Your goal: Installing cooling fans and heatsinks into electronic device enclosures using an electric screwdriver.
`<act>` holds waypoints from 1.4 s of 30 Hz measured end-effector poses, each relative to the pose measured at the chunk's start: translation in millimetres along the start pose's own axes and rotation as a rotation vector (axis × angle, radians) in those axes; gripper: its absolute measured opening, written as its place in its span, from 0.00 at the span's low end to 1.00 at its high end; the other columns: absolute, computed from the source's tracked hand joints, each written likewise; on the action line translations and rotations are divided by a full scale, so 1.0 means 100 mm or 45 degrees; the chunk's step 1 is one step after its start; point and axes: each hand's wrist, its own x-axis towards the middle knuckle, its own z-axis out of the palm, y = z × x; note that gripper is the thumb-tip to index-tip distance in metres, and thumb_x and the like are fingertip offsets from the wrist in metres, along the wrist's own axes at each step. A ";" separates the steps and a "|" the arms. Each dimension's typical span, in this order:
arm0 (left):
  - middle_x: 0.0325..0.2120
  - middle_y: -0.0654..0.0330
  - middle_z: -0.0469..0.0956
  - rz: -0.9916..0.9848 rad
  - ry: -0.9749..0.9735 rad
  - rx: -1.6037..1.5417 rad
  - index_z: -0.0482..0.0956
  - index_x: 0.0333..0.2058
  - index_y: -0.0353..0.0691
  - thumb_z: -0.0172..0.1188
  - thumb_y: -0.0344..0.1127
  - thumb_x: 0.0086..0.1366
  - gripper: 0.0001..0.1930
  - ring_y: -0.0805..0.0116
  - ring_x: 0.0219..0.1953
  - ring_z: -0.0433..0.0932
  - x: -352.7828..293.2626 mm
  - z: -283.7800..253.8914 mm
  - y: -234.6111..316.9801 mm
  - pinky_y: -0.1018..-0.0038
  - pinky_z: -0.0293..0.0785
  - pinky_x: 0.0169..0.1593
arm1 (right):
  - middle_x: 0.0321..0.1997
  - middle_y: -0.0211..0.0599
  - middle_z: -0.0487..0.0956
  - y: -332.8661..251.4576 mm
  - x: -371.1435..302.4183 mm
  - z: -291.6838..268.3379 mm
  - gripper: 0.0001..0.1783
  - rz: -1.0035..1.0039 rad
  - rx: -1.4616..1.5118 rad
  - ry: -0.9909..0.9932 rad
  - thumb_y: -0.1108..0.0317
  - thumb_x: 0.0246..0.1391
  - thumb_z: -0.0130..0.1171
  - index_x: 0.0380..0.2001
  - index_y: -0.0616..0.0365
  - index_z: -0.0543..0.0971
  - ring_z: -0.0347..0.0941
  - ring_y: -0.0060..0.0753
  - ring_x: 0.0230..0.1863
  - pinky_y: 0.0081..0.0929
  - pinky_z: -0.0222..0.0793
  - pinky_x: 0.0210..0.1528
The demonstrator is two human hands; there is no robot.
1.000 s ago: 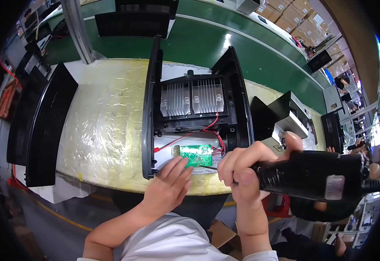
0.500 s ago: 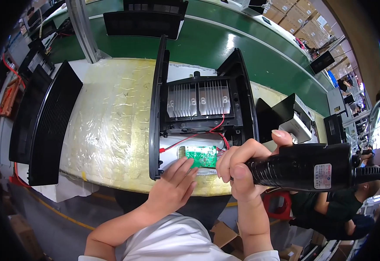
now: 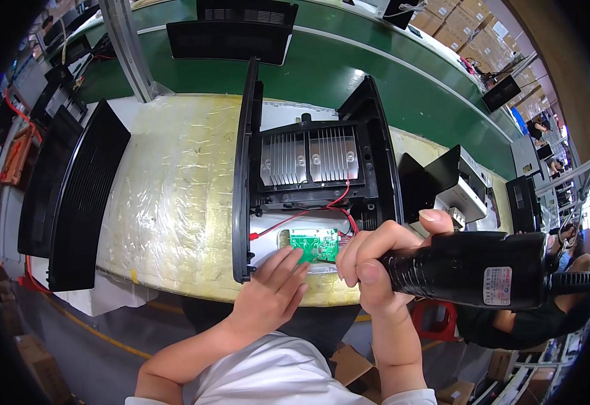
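My right hand (image 3: 386,260) grips a black electric screwdriver (image 3: 463,270) with a white label, held nearly level, its working end hidden behind my fingers above the board. A green circuit board (image 3: 313,244) lies in the near part of a black appliance housing (image 3: 242,175). The fingers of my left hand (image 3: 268,297) are stretched out, their tips resting at the board's near left edge. Red wires (image 3: 295,219) run over the housing behind the board. Farther in sits a pair of finned metal heat sinks (image 3: 308,156).
Black slatted panels (image 3: 82,202) stand at the left of the padded table (image 3: 166,196). Another black panel (image 3: 231,42) lies on the green conveyor (image 3: 362,74). To the right are black and white housings (image 3: 460,182), a red stool (image 3: 435,320) and a person in dark clothes (image 3: 511,324).
The view has shifted slightly, and the screwdriver's rear end sits a little lower. Both hands keep almost the same place at the circuit board.
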 end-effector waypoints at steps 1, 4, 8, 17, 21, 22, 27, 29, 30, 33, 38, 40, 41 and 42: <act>0.56 0.51 0.73 -0.002 -0.002 -0.004 0.79 0.50 0.36 0.63 0.32 0.63 0.16 0.53 0.62 0.70 0.02 0.02 -0.02 0.63 0.70 0.61 | 0.22 0.33 0.69 0.02 0.01 -0.01 0.43 0.014 0.020 0.020 0.71 0.62 0.61 0.68 0.45 0.44 0.67 0.26 0.16 0.27 0.67 0.21; 0.56 0.49 0.72 0.018 -0.008 -0.045 0.78 0.52 0.36 0.65 0.32 0.61 0.20 0.48 0.61 0.70 0.06 0.05 -0.08 0.59 0.70 0.61 | 0.22 0.33 0.69 0.08 0.04 -0.04 0.43 -0.004 -0.086 -0.039 0.71 0.62 0.61 0.68 0.45 0.43 0.67 0.26 0.16 0.28 0.68 0.22; 0.56 0.49 0.73 -0.013 -0.032 0.003 0.79 0.50 0.34 0.62 0.32 0.63 0.17 0.52 0.61 0.70 0.08 0.02 -0.10 0.62 0.71 0.61 | 0.22 0.33 0.69 0.20 0.05 -0.01 0.37 -0.006 -0.021 -0.033 0.71 0.61 0.61 0.64 0.49 0.48 0.67 0.26 0.16 0.28 0.68 0.21; 0.56 0.45 0.71 0.033 0.012 -0.152 0.76 0.51 0.34 0.62 0.30 0.62 0.18 0.45 0.61 0.69 0.01 0.32 -0.15 0.57 0.71 0.60 | 0.21 0.31 0.68 0.54 -0.25 -0.07 0.29 0.110 0.039 -0.032 0.75 0.57 0.61 0.51 0.51 0.54 0.64 0.22 0.17 0.25 0.66 0.20; 0.56 0.46 0.71 0.044 0.045 -0.100 0.77 0.51 0.34 0.62 0.30 0.62 0.18 0.46 0.62 0.69 -0.02 0.35 -0.22 0.57 0.71 0.60 | 0.23 0.30 0.75 0.68 -0.28 0.04 0.31 0.200 0.351 0.103 0.82 0.49 0.63 0.54 0.60 0.59 0.69 0.19 0.24 0.19 0.63 0.31; 0.56 0.46 0.72 0.042 0.026 -0.086 0.77 0.51 0.34 0.62 0.30 0.62 0.18 0.47 0.62 0.69 -0.01 0.35 -0.23 0.58 0.71 0.60 | 0.22 0.29 0.75 0.69 -0.28 0.04 0.31 0.255 0.355 0.158 0.81 0.48 0.64 0.53 0.61 0.60 0.68 0.19 0.24 0.19 0.63 0.32; 0.55 0.47 0.73 0.068 -0.044 -0.017 0.77 0.51 0.33 0.60 0.30 0.63 0.17 0.49 0.60 0.72 0.15 0.26 -0.30 0.59 0.73 0.59 | 0.21 0.31 0.74 0.65 -0.28 -0.12 0.25 0.324 0.355 0.457 0.78 0.47 0.63 0.47 0.60 0.65 0.69 0.21 0.21 0.19 0.68 0.34; 0.54 0.48 0.74 0.036 -0.326 -0.195 0.76 0.52 0.34 0.60 0.30 0.64 0.18 0.49 0.56 0.75 0.32 0.10 -0.30 0.60 0.75 0.57 | 0.13 0.28 0.63 0.51 -0.18 -0.43 0.11 -0.037 0.437 0.246 0.63 0.62 0.53 0.37 0.58 0.65 0.59 0.21 0.08 0.20 0.56 0.10; 0.53 0.47 0.75 0.127 -0.360 -0.276 0.74 0.54 0.34 0.60 0.30 0.64 0.20 0.49 0.53 0.77 0.51 -0.11 -0.15 0.61 0.76 0.55 | 0.12 0.28 0.62 0.40 -0.36 -0.78 0.18 -0.072 0.380 0.532 0.57 0.66 0.48 0.25 0.51 0.60 0.57 0.20 0.08 0.19 0.54 0.09; 0.56 0.46 0.73 0.447 -0.094 -0.244 0.72 0.57 0.35 0.62 0.32 0.62 0.24 0.48 0.58 0.73 1.05 -0.35 -0.13 0.60 0.71 0.62 | 0.17 0.25 0.61 0.00 -0.46 -1.40 0.15 -0.178 0.411 0.844 0.60 0.72 0.45 0.28 0.50 0.62 0.49 0.15 0.11 0.16 0.50 0.13; 0.68 0.36 0.53 0.089 -0.417 0.326 0.47 0.70 0.31 0.73 0.44 0.51 0.55 0.36 0.69 0.55 1.90 -0.32 -0.66 0.48 0.59 0.68 | 0.24 0.24 0.65 0.51 -0.50 -1.80 0.29 0.096 -0.285 1.428 0.66 0.65 0.58 0.67 0.53 0.64 0.60 0.16 0.17 0.18 0.58 0.19; 0.68 0.36 0.52 -0.009 -0.545 0.365 0.42 0.72 0.33 0.74 0.46 0.49 0.61 0.35 0.69 0.54 2.02 -0.28 -0.74 0.44 0.58 0.68 | 0.26 0.26 0.68 0.85 -0.64 -1.97 0.30 0.130 -0.513 1.355 0.67 0.65 0.58 0.67 0.57 0.63 0.61 0.16 0.18 0.18 0.60 0.20; 0.68 0.37 0.51 -0.053 -0.642 0.386 0.37 0.72 0.36 0.75 0.47 0.46 0.65 0.34 0.68 0.55 2.05 -0.30 -0.73 0.40 0.58 0.66 | 0.26 0.26 0.69 0.94 -0.66 -1.98 0.30 0.075 -0.581 1.341 0.67 0.65 0.58 0.67 0.58 0.62 0.61 0.15 0.17 0.17 0.59 0.20; 0.69 0.37 0.49 -0.102 -0.739 0.407 0.33 0.73 0.39 0.76 0.48 0.44 0.68 0.33 0.68 0.55 2.05 -0.31 -0.72 0.35 0.57 0.65 | 0.38 0.36 0.76 1.02 -0.90 -2.22 0.33 0.376 -0.628 1.305 0.70 0.64 0.57 0.69 0.58 0.60 0.73 0.24 0.31 0.22 0.71 0.34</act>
